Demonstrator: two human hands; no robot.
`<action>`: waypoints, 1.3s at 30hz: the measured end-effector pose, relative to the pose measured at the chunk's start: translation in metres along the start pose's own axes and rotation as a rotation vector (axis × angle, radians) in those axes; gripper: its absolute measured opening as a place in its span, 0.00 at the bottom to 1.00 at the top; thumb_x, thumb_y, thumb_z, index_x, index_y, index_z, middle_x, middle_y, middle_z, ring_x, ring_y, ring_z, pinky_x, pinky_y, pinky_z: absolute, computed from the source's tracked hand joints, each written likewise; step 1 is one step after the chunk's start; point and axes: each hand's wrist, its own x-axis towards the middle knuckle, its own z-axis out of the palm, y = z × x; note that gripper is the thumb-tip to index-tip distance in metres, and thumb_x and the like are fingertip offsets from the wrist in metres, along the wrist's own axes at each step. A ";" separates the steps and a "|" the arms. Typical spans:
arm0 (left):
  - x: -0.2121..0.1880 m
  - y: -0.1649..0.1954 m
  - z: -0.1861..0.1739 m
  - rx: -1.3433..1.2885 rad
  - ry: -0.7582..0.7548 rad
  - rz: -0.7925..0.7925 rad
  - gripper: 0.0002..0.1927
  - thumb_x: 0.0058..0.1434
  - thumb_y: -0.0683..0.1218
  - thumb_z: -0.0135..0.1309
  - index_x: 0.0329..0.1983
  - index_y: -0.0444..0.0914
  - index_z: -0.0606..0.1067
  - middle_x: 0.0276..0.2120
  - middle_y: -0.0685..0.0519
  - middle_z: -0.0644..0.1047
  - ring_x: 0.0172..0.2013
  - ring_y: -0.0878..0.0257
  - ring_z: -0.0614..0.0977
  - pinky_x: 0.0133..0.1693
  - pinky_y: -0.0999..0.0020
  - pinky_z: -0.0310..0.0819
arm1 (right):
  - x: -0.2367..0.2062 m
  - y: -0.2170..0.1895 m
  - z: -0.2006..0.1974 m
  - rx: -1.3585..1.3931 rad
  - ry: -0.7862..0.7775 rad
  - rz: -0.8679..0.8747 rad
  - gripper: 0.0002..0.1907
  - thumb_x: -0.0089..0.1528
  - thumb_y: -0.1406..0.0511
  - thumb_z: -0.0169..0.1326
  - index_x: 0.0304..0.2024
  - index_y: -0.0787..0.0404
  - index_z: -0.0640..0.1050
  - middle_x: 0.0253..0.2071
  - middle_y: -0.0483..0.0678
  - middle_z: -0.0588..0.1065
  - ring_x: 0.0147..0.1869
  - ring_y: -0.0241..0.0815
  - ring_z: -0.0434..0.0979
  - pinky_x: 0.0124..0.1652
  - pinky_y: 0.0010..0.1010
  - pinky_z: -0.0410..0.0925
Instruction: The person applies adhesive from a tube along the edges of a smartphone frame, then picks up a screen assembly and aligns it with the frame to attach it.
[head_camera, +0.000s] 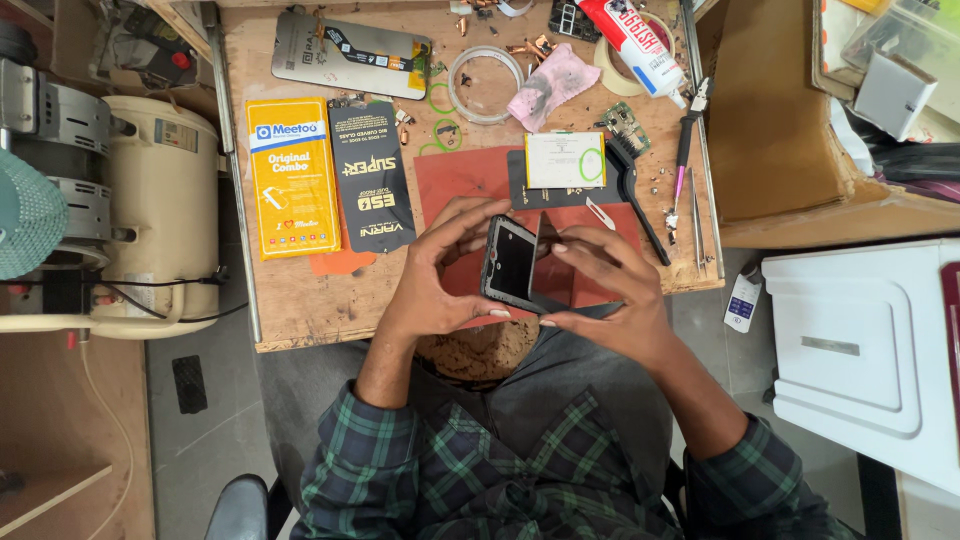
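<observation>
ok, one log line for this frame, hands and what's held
left hand: holds phone | right hand: grips phone edge | phone: tilted, above red mat | nearby: brush, packets

Bright even light, edges perhaps slightly warped

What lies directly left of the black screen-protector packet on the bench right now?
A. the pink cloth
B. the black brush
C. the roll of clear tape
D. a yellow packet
D. The yellow packet lies flat on the wooden bench, side by side with the black packet on its left; brush, cloth and tape all sit further right.
</observation>
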 end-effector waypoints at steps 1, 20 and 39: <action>0.000 0.000 0.000 -0.026 -0.006 -0.003 0.56 0.42 0.60 0.77 0.73 0.39 0.68 0.66 0.52 0.69 0.68 0.57 0.76 0.72 0.57 0.72 | 0.001 -0.001 0.000 0.015 -0.010 0.002 0.39 0.48 0.59 0.75 0.61 0.59 0.77 0.61 0.54 0.73 0.63 0.50 0.78 0.59 0.39 0.73; 0.000 0.002 -0.004 -0.155 -0.075 -0.013 0.52 0.45 0.56 0.78 0.71 0.35 0.68 0.66 0.49 0.73 0.69 0.56 0.76 0.73 0.56 0.70 | 0.006 -0.020 0.008 -0.072 -0.106 0.117 0.36 0.49 0.57 0.73 0.60 0.51 0.78 0.63 0.51 0.71 0.61 0.49 0.80 0.55 0.37 0.76; 0.000 0.006 -0.002 -0.148 -0.065 -0.014 0.50 0.45 0.54 0.78 0.70 0.36 0.70 0.64 0.49 0.75 0.68 0.55 0.77 0.73 0.55 0.71 | 0.003 -0.023 0.012 -0.057 -0.108 0.094 0.35 0.51 0.58 0.71 0.62 0.48 0.77 0.65 0.51 0.69 0.60 0.46 0.80 0.54 0.35 0.74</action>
